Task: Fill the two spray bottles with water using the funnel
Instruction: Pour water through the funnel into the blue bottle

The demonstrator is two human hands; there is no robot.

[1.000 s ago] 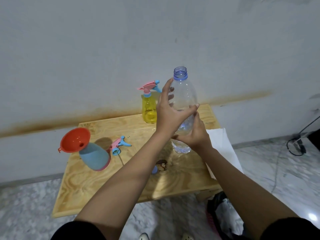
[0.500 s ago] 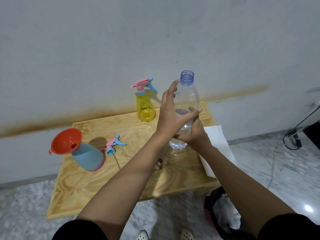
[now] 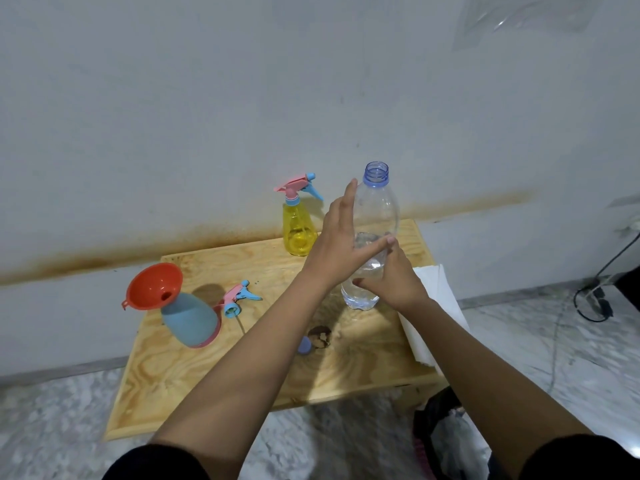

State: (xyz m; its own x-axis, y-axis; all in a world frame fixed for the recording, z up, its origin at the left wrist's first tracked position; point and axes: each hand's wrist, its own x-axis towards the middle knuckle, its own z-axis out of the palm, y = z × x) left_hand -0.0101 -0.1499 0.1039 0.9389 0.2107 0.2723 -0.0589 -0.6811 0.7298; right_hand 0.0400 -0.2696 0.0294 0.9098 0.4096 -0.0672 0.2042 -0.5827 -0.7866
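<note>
Status: the right hand [image 3: 394,284] grips the lower body of the water bottle [image 3: 377,216], fingers wrapped round it; the left hand [image 3: 334,244] lies against the bottle's side with fingers straight and thumb stretched across the front, not clenched. The bottle stands upright and uncapped, and only a shallow remainder of water shows at its base; its cap [image 3: 304,346] lies on the tabletop [image 3: 194,400] nearer the person than both hands.

The blue spray bottle [image 3: 192,320] stands well to the left of the left hand, with the funnel [image 3: 152,284] seated in its neck; its spray head [image 3: 239,299] lies detached just beside it. The yellow spray bottle [image 3: 298,233] stands just beyond the left hand with its head fitted.

Assessment: pouring appears largely complete (fill levels cannot be read); remaining steps are probably funnel removal and refitting the detached head.
</note>
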